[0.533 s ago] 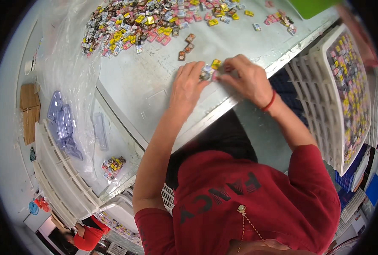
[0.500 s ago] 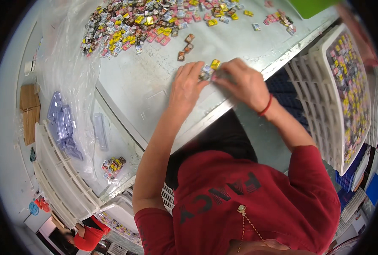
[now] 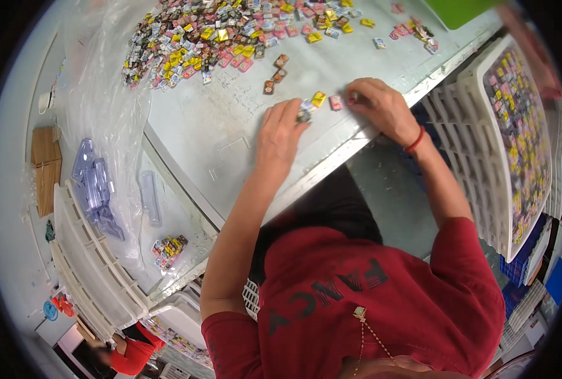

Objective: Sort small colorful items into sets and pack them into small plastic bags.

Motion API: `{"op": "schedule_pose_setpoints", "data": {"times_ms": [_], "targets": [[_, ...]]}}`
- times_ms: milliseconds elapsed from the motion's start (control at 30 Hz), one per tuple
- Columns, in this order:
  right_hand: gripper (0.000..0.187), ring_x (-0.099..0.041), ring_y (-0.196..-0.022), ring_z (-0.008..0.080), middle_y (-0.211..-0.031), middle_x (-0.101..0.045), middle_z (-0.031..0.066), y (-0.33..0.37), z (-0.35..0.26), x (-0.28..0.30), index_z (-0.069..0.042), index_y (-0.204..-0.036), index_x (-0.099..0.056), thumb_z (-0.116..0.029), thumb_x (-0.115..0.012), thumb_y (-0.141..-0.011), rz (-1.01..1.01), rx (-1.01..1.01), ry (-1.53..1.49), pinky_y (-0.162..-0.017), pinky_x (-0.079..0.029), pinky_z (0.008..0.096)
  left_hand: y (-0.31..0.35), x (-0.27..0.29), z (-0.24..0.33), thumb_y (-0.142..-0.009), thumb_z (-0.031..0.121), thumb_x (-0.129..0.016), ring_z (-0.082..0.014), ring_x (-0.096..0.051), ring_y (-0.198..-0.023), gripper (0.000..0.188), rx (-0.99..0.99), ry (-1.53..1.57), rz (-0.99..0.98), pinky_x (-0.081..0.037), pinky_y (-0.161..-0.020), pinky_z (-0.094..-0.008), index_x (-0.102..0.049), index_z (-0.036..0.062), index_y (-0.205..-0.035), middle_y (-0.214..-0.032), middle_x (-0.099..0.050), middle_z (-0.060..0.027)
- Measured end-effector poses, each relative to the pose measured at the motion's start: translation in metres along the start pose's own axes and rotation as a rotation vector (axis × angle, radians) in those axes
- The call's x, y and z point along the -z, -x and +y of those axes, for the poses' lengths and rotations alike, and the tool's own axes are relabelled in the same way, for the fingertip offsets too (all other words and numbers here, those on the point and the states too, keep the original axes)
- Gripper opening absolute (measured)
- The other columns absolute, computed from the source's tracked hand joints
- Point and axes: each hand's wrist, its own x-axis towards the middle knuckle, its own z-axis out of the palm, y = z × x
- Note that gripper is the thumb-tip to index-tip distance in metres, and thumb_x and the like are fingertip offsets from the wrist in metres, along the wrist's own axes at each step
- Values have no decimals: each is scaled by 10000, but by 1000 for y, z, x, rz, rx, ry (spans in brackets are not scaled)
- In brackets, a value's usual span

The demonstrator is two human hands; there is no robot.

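Note:
My left hand [image 3: 280,136] is closed at the table's near side. Its thumb and fingers pinch some small dark-and-white printed blocks [image 3: 304,115], partly hidden by the fingers. A yellow block [image 3: 318,99] lies just beyond those fingertips. Between my two hands rests a pink block [image 3: 336,102]. To the right, my right hand [image 3: 387,110] has its fingers curled, with a small pinkish-red block [image 3: 353,98] at the fingertips, mostly covered. Several brown blocks [image 3: 275,77] lie in a broken line farther off, ahead of my left hand.
A large pile of mixed blocks [image 3: 192,44] covers the table's far left. A green tray [image 3: 461,11] stands far right. Stacked white trays [image 3: 483,120] rise at the table's right edge. Clear plastic trays [image 3: 95,189] and a small cluster of blocks [image 3: 168,251] lie left.
My right hand has drawn away from my left, to the right. A pink block now lies uncovered between them. My left hand has barely moved.

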Motion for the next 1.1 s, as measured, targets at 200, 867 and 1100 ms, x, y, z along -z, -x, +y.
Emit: {"op": "schedule_pose_setpoints", "data": {"times_ms": [200,867,1100], "targets": [[373,-619,-956,277,-1050,-646,100,-7,7,-8,-47,-1099,-619,-51,-729,-743,-102,69,-55,-784,-527,355,-10,-2,-2,-656,33,-779,-332,-545,-978,539,17,-13,6,-475,-822,-402,-572,25,-1153,-1089,-583,-124],[416,-635,-875,253,-1017,-626,70,-6,-6,-18,-87,-1129,-617,-87,-734,-730,-71,45,60,-733,-533,333,-9,4,-1,-725,132,-772,-345,-497,-1115,564,-100,-12,0,-418,-935,-405,-545,31,-1231,-1156,-580,-152],[440,-621,-932,265,-1050,-609,83,-14,-19,-23,-77,-1153,-598,-92,-728,-733,-171,105,38,-768,-529,343,-4,6,-8,-664,-16,-762,-334,-560,-999,568,13,57,-61,-480,-847,-396,-555,5,-1192,-1125,-595,-150]]}}
